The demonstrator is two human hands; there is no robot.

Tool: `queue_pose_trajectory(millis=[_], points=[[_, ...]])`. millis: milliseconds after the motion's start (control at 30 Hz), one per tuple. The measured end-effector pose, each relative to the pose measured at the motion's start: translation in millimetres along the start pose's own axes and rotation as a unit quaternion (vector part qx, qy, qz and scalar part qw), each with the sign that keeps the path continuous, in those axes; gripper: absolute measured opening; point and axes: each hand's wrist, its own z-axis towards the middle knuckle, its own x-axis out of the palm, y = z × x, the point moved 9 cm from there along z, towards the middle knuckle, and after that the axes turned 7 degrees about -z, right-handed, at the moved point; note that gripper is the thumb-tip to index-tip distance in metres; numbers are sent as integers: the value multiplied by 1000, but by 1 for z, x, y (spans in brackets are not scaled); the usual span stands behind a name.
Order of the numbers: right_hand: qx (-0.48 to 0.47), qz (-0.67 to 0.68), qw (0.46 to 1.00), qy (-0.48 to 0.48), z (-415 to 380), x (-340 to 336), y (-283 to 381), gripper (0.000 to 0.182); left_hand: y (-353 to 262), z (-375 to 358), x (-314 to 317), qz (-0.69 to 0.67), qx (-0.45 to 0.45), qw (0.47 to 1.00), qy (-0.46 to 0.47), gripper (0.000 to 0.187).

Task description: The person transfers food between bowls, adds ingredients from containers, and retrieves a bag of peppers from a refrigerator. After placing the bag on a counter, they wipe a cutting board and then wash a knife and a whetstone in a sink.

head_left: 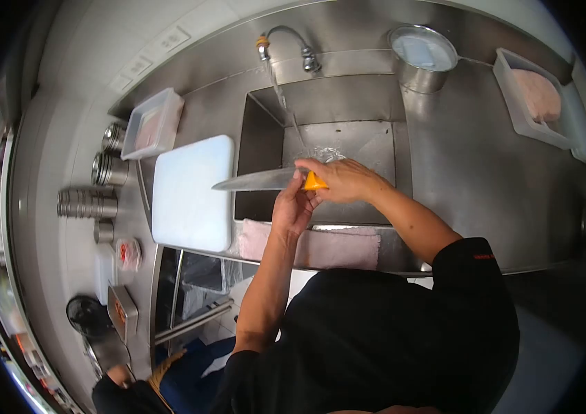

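Observation:
A long knife (255, 181) with a yellow handle (315, 181) is held level over the near part of the steel sink (348, 103), its tip pointing left over the edge of a white cutting board (194, 193). My right hand (344, 179) is closed round the handle. My left hand (295, 205) is at the base of the blade, beside the handle, with its thumb up against the blade; its fingers are partly hidden. Water runs from the tap (286, 48) into the sink behind my hands.
A pink cloth (338, 248) lies along the sink's front edge. Back right are a metal pot (422, 58) and a white tub (534, 100). Another tub (153, 124) and steel containers (86, 204) stand left. Another person's hand (119, 375) shows at the lower left.

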Motion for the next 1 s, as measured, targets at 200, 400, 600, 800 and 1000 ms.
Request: queue_pose_trajectory(millis=[200,400,600,800,1000], points=[[73,-188,946,-252,-16,-159,-99,42,1,-4,15,9,19,1000,-10,53],[425,-187,857,-226,-27,-297,-295,49,9,-11,-9,32,44,996,-69,60],[452,-132,864,-179,-17,-276,-317,49,16,-23,-22,83,49,991,-98,61],[392,-253,828,-309,-13,-287,-317,58,14,-32,-27,116,69,984,-113,63],[315,-133,883,-323,-19,-308,-300,61,14,-31,-29,133,75,983,-99,69]])
